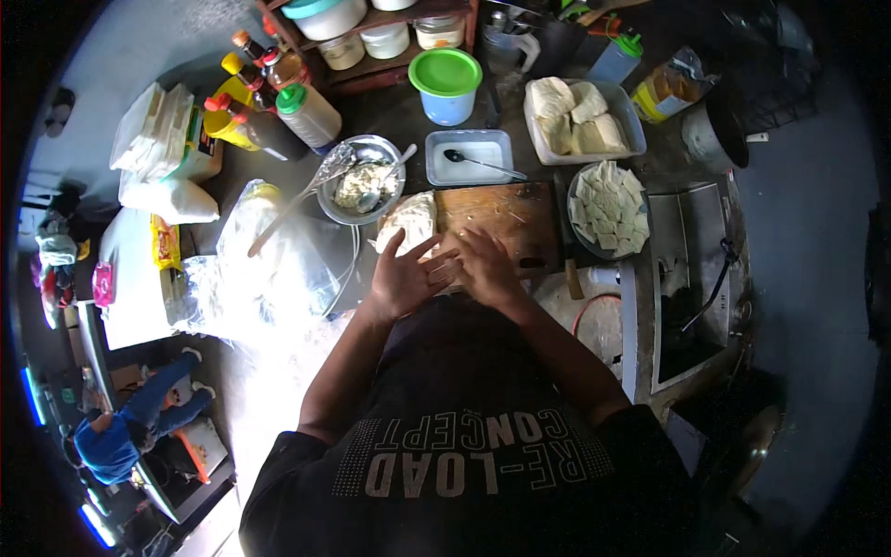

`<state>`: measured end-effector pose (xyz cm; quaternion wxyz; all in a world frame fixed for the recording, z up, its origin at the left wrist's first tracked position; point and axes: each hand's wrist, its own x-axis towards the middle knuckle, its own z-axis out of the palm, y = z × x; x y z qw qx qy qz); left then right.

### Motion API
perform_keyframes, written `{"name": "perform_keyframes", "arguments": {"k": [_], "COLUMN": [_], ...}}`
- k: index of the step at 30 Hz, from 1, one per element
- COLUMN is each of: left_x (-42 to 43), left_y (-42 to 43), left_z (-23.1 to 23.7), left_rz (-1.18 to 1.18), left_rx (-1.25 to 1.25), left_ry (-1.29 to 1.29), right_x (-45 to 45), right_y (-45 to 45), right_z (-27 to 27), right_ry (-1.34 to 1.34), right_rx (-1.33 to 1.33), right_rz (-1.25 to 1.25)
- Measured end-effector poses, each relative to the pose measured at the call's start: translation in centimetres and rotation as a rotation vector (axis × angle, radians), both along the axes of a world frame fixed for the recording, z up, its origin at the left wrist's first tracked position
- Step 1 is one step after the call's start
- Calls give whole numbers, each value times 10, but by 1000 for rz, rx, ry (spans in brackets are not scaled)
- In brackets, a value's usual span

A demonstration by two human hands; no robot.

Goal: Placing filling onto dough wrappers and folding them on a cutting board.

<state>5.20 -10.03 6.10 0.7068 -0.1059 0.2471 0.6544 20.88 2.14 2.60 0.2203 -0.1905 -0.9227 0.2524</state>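
My left hand (406, 278) is turned palm up with its fingers spread, above the near edge of a wooden cutting board (498, 216). My right hand (487, 268) reaches across, its fingers meeting the left fingertips. Whether something thin lies between the fingers cannot be made out. Just beyond the left hand, a pale stack of what look like wrappers (412, 217) rests at the board's left end. Behind it stands a metal bowl (326, 197) of crumbly whitish filling (362, 182), holding a spoon (398, 161). A plate of pale folded pieces (608, 209) sits right of the board.
A spoon (484, 164) lies across a plastic tub of white liquid (468, 152). Pale blocks (588, 122) fill another tub. A knife handle (573, 280) juts over the counter's near edge. Sauce bottles (271, 132) stand left, a sink (689, 278) right. Another person (132, 425) sits far left.
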Motion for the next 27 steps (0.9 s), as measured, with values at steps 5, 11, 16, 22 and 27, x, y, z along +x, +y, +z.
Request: {"name": "perform_keyframes", "arguments": {"k": [5,11,16,22,27], "left_x": [-41,-49,-54,-55,-57], "left_y": [-65,-48,-20,-11,-12], "left_z": [-50,-72,-73,-74,-80], "left_rz": [-42,99,205,168,149], "left_rx": [-394,-510,-484,-524,-531], "left_ry": [904,2065,2220,2196,2227], "right_x": [6,-24,-40,-41,-38], "right_y": [3,-17,-21,-21,-20], "right_z": [-21,-21,-9,-6,1], "right_ry": [-38,-13,-39,-52,-87], "right_rx": [-249,-334,-312,-332,-419], "right_rz": [-156,-127,-64,-64,-111]}}
